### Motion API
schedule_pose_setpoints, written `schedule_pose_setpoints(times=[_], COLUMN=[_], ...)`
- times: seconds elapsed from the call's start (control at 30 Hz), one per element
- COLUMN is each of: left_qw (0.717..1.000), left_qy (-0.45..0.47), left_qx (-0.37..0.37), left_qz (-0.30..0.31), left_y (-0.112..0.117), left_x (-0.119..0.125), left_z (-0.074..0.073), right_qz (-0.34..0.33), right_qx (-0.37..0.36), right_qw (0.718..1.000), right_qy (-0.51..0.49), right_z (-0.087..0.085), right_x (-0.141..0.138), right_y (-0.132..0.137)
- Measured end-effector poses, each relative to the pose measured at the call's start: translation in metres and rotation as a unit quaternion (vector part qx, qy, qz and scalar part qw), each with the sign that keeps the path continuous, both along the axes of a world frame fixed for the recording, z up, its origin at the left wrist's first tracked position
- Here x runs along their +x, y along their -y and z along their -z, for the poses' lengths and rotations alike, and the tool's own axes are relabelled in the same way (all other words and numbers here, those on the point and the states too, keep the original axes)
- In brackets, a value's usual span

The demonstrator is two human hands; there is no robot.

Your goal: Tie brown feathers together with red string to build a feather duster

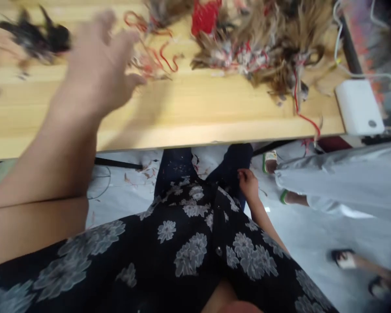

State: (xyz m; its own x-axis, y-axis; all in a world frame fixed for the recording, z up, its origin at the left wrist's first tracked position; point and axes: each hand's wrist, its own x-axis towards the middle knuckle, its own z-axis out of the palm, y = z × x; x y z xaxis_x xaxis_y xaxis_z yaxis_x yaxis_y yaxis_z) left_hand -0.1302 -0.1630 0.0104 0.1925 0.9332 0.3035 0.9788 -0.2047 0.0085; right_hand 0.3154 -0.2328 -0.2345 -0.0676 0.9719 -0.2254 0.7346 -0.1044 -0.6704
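Observation:
My left hand (104, 65) is stretched out over the wooden table (189, 117), fingers spread and blurred by motion, holding nothing. It hovers between a dark feather bundle (35, 37) at the far left and loose red threads (156, 52). My right hand (247, 182) is down below the table edge by my knee, fingers curled against the dark trouser cloth (231, 165). A large heap of brown feathers (273, 43) tied with red string lies at the back right of the table.
A white box (358, 106) with white cables sits at the table's right end. A red cloth piece (205, 17) lies among the feathers. Another person's legs in light trousers (345, 182) and sandalled feet stand on the grey floor to the right.

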Motion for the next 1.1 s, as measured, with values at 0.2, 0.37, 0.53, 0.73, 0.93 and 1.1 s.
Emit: schedule_pose_setpoints(times=[0.2, 0.37, 0.53, 0.73, 0.93, 1.1], left_qw=[0.932, 0.930, 0.981, 0.945, 0.923, 0.942], left_qy=[0.042, 0.013, 0.064, 0.101, 0.082, 0.078], left_qx=[-0.213, -0.232, -0.142, -0.122, -0.184, -0.185], left_qz=[0.291, 0.285, 0.120, 0.286, 0.328, 0.269], left_y=[0.026, -0.033, -0.113, -0.030, 0.021, -0.042], left_x=[0.074, 0.042, -0.029, -0.009, -0.023, -0.072], left_z=[0.049, 0.084, 0.070, 0.064, 0.089, 0.092], right_qz=[-0.159, -0.240, -0.365, -0.421, -0.519, -0.506], right_qx=[0.191, 0.318, 0.386, 0.393, 0.342, 0.331], right_qw=[0.968, 0.915, 0.832, 0.788, 0.735, 0.770], right_qy=[-0.021, 0.062, 0.161, 0.216, 0.269, 0.204], right_z=[-0.070, -0.133, -0.174, -0.204, -0.197, -0.168], right_x=[-0.034, -0.056, -0.105, -0.155, -0.211, -0.268], right_y=[-0.003, -0.042, -0.100, -0.157, -0.191, -0.208])
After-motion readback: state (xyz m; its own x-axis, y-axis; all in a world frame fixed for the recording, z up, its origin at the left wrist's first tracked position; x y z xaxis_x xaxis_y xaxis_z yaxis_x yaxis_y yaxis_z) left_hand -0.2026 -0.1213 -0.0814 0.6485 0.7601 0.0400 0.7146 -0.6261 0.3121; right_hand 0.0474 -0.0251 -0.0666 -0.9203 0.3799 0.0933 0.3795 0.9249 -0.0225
